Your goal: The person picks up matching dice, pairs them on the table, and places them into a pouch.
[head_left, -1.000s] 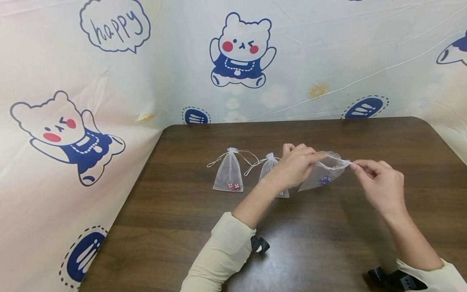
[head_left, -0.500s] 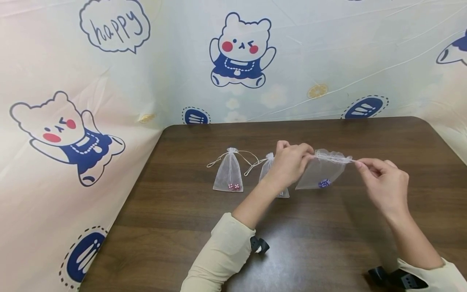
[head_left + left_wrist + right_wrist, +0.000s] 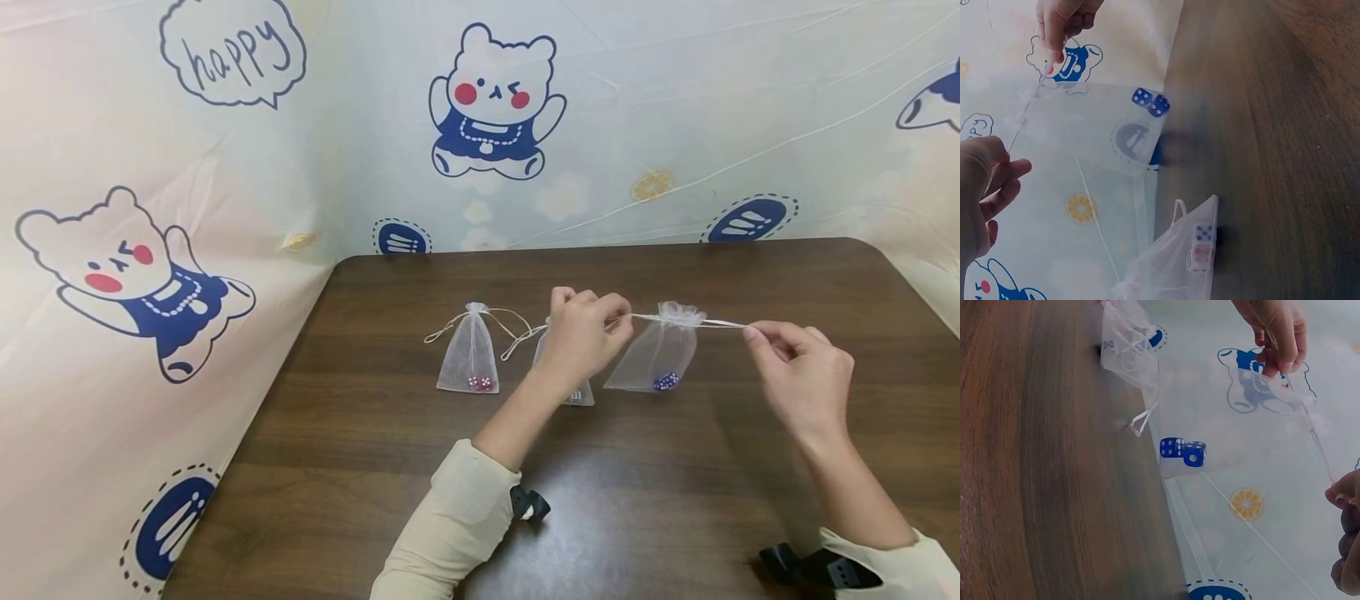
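A sheer white drawstring bag [image 3: 654,354] hangs between my hands, its neck gathered into a ruffle. Two blue dice [image 3: 1183,452] lie in its bottom corner. My left hand [image 3: 588,333] pinches the cord on one side. On the other side my right hand [image 3: 802,375] pinches the opposite cord end [image 3: 723,323], and both cords run taut. Partly behind my left hand is a second sheer bag [image 3: 1175,265] with white dice [image 3: 1202,247] inside. Further left stands a third bag [image 3: 467,354], drawn closed, with two red dice [image 3: 481,383].
All of this is on or over a brown wooden table [image 3: 360,467]. A pale curtain [image 3: 337,125] printed with bears rises behind its back edge and along the left side. Loose cord loops [image 3: 517,337] lie between the two left bags.
My hands have moved apart, the left one leftward and the right one rightward. The bag's mouth has gone from open to tightly gathered, with more cord showing on both sides.
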Motion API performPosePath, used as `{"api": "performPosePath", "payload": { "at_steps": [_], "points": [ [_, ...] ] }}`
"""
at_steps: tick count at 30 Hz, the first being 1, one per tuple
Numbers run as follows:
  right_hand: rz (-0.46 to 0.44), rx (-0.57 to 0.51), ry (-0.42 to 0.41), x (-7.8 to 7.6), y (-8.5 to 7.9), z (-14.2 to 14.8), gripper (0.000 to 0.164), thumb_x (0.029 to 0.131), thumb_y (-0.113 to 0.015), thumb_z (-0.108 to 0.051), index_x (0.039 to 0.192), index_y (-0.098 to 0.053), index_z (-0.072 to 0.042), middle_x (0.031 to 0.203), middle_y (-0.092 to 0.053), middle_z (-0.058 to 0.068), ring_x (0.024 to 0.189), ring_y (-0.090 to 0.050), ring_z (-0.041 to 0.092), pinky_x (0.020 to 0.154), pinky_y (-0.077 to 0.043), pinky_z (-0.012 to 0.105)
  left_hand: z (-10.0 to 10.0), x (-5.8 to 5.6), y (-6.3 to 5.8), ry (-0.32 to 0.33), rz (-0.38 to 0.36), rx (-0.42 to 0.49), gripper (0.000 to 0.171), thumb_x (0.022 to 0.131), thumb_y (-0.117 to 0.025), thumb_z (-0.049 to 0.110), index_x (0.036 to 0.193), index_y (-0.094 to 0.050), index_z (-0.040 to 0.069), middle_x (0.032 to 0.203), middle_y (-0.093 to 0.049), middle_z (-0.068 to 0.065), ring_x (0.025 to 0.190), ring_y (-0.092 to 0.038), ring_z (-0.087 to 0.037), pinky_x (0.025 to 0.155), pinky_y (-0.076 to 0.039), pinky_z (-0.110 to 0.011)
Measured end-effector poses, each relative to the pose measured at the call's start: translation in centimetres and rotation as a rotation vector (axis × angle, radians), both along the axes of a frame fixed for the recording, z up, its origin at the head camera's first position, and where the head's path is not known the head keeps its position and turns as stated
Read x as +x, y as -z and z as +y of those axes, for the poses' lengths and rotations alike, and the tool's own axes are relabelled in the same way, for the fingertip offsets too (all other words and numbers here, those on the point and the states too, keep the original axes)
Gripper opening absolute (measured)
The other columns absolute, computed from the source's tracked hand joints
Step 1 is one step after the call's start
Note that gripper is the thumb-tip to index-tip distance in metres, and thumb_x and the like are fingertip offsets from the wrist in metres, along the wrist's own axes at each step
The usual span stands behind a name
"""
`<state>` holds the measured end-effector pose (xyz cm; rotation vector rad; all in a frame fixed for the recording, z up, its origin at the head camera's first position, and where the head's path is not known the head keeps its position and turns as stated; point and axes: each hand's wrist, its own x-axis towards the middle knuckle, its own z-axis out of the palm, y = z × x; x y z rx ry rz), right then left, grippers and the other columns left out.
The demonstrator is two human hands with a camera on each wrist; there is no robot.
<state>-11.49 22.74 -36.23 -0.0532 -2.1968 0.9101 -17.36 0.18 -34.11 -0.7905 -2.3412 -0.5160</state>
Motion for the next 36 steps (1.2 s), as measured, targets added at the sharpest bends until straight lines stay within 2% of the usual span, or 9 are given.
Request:
{"api": "performPosePath", "payload": {
  "at_steps": [6, 13, 22, 29, 36],
  "points": [
    [-0.005, -0.010, 0.014, -0.1, 0.0, 0.3, 0.013, 0.079, -0.070, -0.010, 0.080, -0.071, 0.003, 0.057, -0.035, -0.027, 0.057, -0.031, -0.011, 0.054, -0.023, 0.017, -0.4, -0.1, 0.1, -0.015, 0.014, 0.020, 0.005, 0.077, -0.064, 0.017, 0.074, -0.066, 0.020, 0.064, -0.062, 0.015, 0.062, -0.051, -0.002, 0.077, -0.034, -0.030],
    [-0.010, -0.024, 0.025, -0.1, 0.1, 0.5, 0.013, 0.079, -0.070, -0.011, 0.080, -0.071, 0.003, 0.056, -0.035, -0.027, 0.057, -0.031, -0.011, 0.053, -0.023, 0.018, -0.7, -0.2, 0.3, -0.026, 0.045, 0.051, 0.004, 0.073, -0.066, 0.017, 0.071, -0.064, 0.019, 0.060, -0.059, 0.013, 0.060, -0.050, -0.003, 0.075, -0.035, -0.031],
    [-0.037, -0.032, 0.055, 0.0, 0.1, 0.7, 0.016, 0.080, -0.068, -0.011, 0.079, -0.070, 0.004, 0.055, -0.034, -0.027, 0.057, -0.031, -0.010, 0.054, -0.022, 0.020, -0.9, -0.3, 0.6, -0.066, 0.046, 0.038, 0.004, 0.069, -0.067, 0.017, 0.069, -0.063, 0.019, 0.056, -0.056, 0.011, 0.058, -0.050, -0.004, 0.074, -0.035, -0.031],
    [-0.036, -0.029, 0.066, 0.0, 0.2, 1.0, 0.019, 0.080, -0.065, -0.013, 0.076, -0.069, 0.005, 0.053, -0.032, -0.028, 0.057, -0.030, -0.012, 0.055, -0.022, 0.022, -0.7, -0.1, 0.6, -0.105, -0.002, -0.002, 0.003, 0.072, -0.063, 0.018, 0.069, -0.063, 0.019, 0.055, -0.055, 0.011, 0.058, -0.048, -0.004, 0.075, -0.034, -0.030],
    [-0.036, -0.036, 0.099, 0.0, 0.1, 1.6, 0.020, 0.080, -0.065, -0.015, 0.076, -0.069, 0.005, 0.053, -0.032, -0.030, 0.057, -0.030, -0.014, 0.055, -0.022, 0.022, -0.4, 0.1, 0.6, -0.115, -0.048, -0.043, 0.005, 0.073, -0.064, 0.020, 0.069, -0.061, 0.022, 0.054, -0.051, 0.014, 0.060, -0.047, -0.002, 0.077, -0.032, -0.029]
  ]
}}
